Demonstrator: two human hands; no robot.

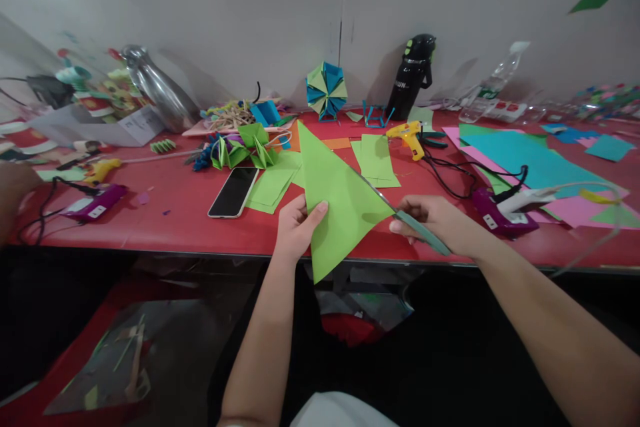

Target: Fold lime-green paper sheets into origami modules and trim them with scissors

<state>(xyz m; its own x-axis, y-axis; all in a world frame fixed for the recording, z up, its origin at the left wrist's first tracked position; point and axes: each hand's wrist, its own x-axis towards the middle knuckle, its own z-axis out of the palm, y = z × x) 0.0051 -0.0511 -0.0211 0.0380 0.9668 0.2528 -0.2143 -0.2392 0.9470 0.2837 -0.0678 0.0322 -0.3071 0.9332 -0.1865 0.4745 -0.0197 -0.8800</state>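
Observation:
My left hand (299,227) is closed on a lime-green sheet of paper (340,207), its thumb flat on the front and the fingers behind. The paper is roughly triangular, held up over the table's front edge. In my right hand (435,219) is a cutting tool with a grey-green handle (424,233), which looks like a utility knife. A thin metal blade lies along the paper's upper right edge. Most of that blade is behind the paper. More lime-green sheets (273,187) lie beyond my left hand, beside a phone (233,192).
On the red table (175,230) lie a yellow glue gun (409,139), a purple power strip (503,217) with cables and coloured sheets (540,157). A paper wheel (327,90) and a black bottle (411,77) stand at the back. Another person's hand (17,190) is at far left.

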